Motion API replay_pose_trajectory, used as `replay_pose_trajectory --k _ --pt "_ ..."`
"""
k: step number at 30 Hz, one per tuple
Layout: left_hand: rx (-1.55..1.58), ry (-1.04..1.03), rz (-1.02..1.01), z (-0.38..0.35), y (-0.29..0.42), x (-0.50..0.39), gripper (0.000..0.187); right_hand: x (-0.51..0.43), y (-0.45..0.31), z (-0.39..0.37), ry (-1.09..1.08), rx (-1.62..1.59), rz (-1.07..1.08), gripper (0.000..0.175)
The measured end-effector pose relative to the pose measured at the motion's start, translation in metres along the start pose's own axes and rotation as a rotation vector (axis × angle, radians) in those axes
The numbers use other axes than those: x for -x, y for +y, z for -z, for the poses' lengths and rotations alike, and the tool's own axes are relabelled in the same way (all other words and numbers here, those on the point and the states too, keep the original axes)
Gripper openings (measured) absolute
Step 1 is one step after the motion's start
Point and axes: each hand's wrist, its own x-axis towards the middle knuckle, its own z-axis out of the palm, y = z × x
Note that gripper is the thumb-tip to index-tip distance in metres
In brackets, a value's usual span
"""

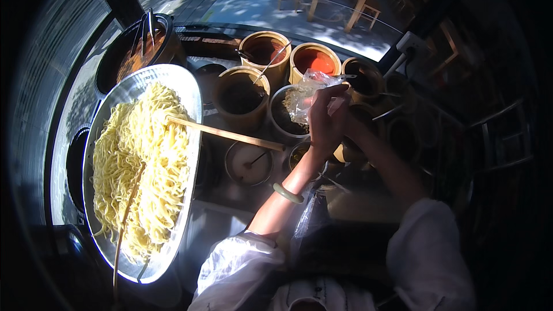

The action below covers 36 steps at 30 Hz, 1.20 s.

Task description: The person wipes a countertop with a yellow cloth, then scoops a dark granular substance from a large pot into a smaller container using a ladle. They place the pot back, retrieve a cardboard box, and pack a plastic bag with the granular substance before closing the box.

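Note:
My left hand [323, 114], below a pale bangle, grips a crumpled clear plastic bag [302, 95]. Close against it on the right is my right hand [347, 114], in shade; its fingers are partly hidden, so its hold cannot be made out. The bag hangs over a round metal bowl [274, 112] containing dark, crumbly food, and brownish bits show against the plastic. Just beyond the hands stands a tan round pot of red sauce [315, 61]. A pale utensil handle [348, 76] pokes out past the fingers.
At left, a large oval metal tray [183, 73] carries heaped yellow noodles [142, 172] with two wooden sticks, one [233, 134] jutting over the counter. Several sauce pots [242, 95] crowd the middle. A deep pot [173, 47] holds tongs. Glass borders the far side.

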Motion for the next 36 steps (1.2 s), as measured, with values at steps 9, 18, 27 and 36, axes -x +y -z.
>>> replay_pose_trajectory --k 9,18,27,36 --pt "-0.077 -0.036 -0.096 -0.005 0.029 -0.004 0.027 0.025 -0.015 0.010 -0.024 0.159 0.062 0.042" --pt "0.008 -0.030 -0.115 -0.022 0.051 -0.007 0.033 0.030 -0.030 0.022 -0.033 0.230 0.088 0.041" --pt "0.041 -0.034 -0.144 -0.020 0.071 -0.010 0.033 0.056 -0.046 0.042 -0.039 0.279 0.099 0.039" --pt "-0.128 -0.162 -0.218 -0.010 0.101 0.010 0.038 0.147 -0.069 0.054 -0.095 0.263 0.035 0.038"
